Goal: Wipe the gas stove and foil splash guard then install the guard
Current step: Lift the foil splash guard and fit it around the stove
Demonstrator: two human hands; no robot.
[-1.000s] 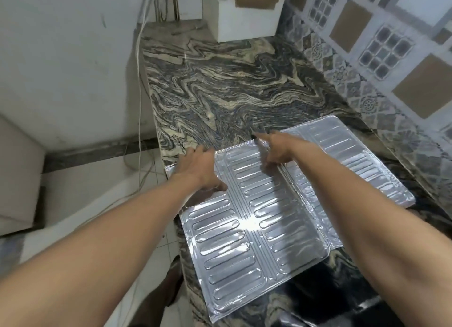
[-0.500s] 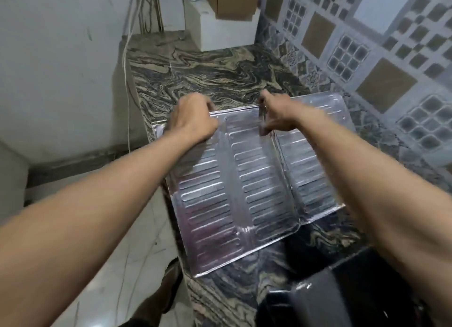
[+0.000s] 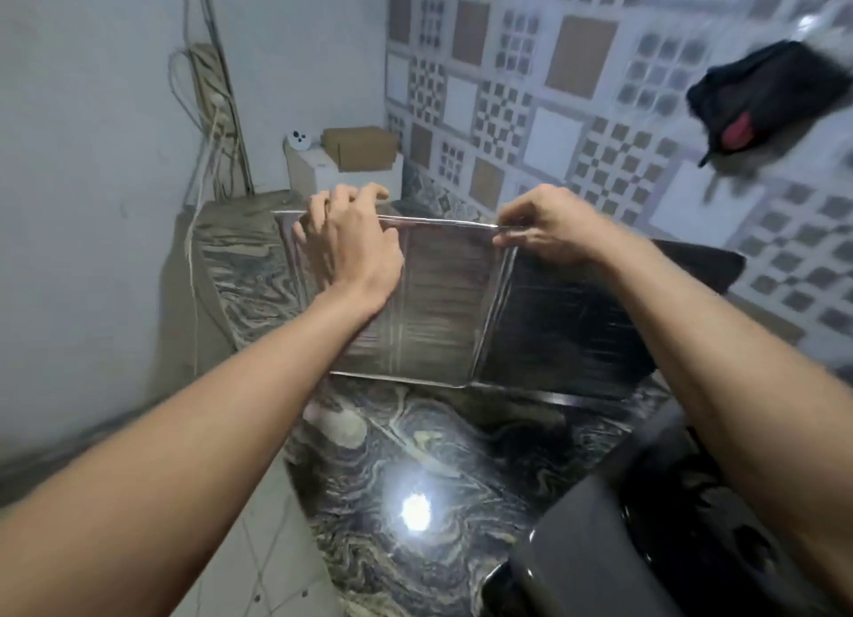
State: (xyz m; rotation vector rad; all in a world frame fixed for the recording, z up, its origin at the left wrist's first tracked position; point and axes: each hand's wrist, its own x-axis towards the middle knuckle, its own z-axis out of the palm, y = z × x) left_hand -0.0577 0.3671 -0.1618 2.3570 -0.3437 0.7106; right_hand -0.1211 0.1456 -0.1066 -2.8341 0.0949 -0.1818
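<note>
Now the foil splash guard (image 3: pixel 434 302) stands nearly upright on the marble counter (image 3: pixel 392 469), its lower edge resting on the stone, where a second ago it lay flat with its ribbed panels facing up and half a second ago it was only partly tilted. Both hands have risen with it and grip its top edge. The left hand (image 3: pixel 351 242) covers the upper left panel, its fingers (image 3: pixel 364 194) curled over the rim and closed on the foil. The right hand (image 3: pixel 549 228) pinches the rim at the fold between the middle and right panels, thumb and fingers pressed together on the thin edge. The middle panel faces the camera and looks dull silver with faint ribs; the right panel (image 3: pixel 567 321) angles away and reads almost black, its far corner reaching toward the tiled wall (image 3: pixel 577 108). The view has lifted as well: more of the wall shows than before, and a dark bag (image 3: pixel 766 95) with a red patch hangs on it at upper right. At the counter's far end a white box (image 3: pixel 323 173) carries a cardboard box (image 3: pixel 360 148). A dark, blurred shape at lower right is probably the gas stove (image 3: pixel 646 547). A bright light reflection sits on the counter in front of the guard.
</note>
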